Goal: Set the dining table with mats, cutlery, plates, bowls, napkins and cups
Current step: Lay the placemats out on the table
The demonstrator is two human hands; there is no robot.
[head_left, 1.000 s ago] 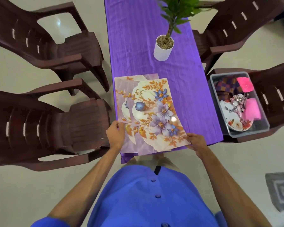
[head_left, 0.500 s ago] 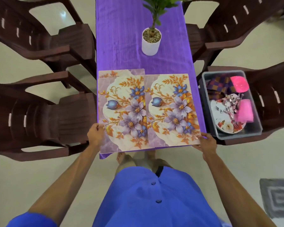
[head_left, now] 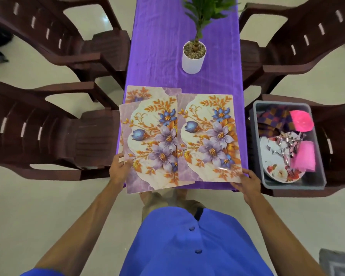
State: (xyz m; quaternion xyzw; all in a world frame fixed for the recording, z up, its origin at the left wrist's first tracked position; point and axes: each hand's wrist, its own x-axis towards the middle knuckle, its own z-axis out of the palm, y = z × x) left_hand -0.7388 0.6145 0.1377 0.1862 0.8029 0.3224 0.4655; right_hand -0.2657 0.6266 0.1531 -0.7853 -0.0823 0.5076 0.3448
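A narrow table (head_left: 157,46) draped in purple cloth stood on a pale floor (head_left: 48,206), flanked by two dark brown plastic chairs (head_left: 58,140) on each side. A potted plant (head_left: 194,56) sat on the cloth; a grey rug (head_left: 339,261) lay nearby.

Home dining room: table (head_left: 157,46), chairs (head_left: 299,46)
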